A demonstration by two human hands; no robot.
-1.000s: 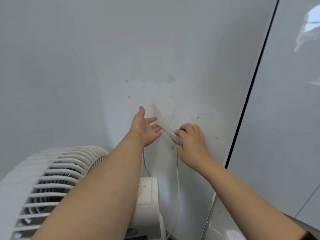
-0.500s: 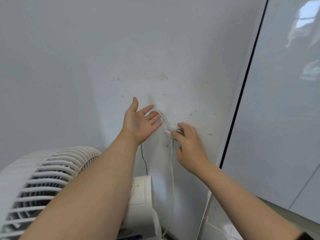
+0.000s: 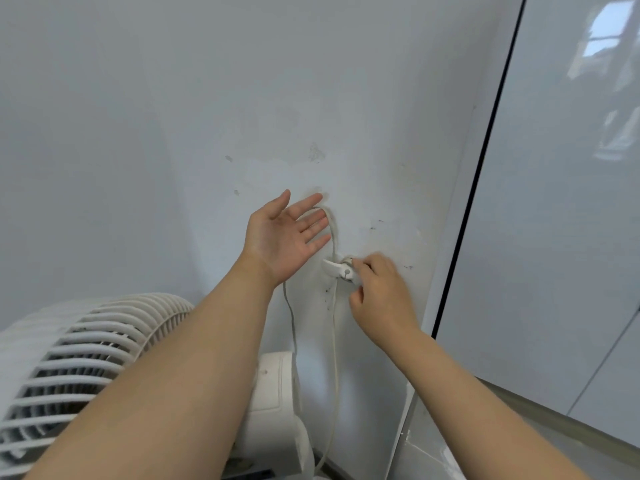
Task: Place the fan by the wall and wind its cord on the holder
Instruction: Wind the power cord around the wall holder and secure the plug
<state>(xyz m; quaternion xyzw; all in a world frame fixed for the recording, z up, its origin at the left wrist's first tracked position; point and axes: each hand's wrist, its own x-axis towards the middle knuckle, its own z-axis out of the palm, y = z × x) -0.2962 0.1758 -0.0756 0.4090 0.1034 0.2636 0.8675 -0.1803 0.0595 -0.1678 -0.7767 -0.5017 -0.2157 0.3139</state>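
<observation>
Cord now looped higher over open left hand; right hand fingers pinching holder.

- fan low at left, close to wall
- holder on wall, right of and above fan
- cord loops up over left hand, drops past holder behind fan
- right hand on holder, right of left hand
- panel right of wall
</observation>
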